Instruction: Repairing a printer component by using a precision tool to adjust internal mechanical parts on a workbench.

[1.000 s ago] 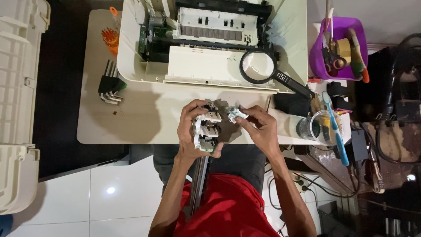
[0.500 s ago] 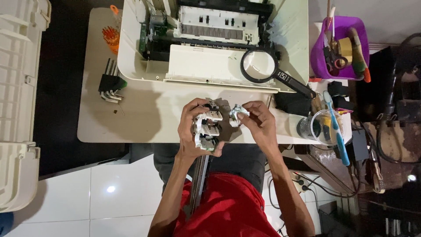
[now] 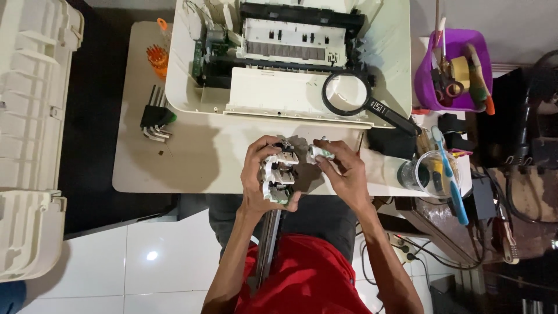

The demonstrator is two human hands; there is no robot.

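Observation:
My left hand [image 3: 258, 177] grips a white plastic printer carriage part [image 3: 279, 174] with dark slots, held upright over the near edge of the cream table [image 3: 192, 168]. My right hand [image 3: 343, 171] pinches a small white piece with a green tint [image 3: 320, 153] just right of the carriage, a short gap between them. Behind both hands lies the opened cream printer [image 3: 279, 58] with its black inner frame exposed.
A black magnifying glass [image 3: 360, 99] rests on the printer's right side. Hex keys [image 3: 154, 119] and orange bits [image 3: 157, 55] lie at the left. A purple tool tub [image 3: 456, 70], a clear cup with a blue toothbrush [image 3: 436, 171] and a cream cover [image 3: 32, 139] flank the table.
My right hand with the small piece has shifted slightly up and away from the carriage part. My left hand holds almost still.

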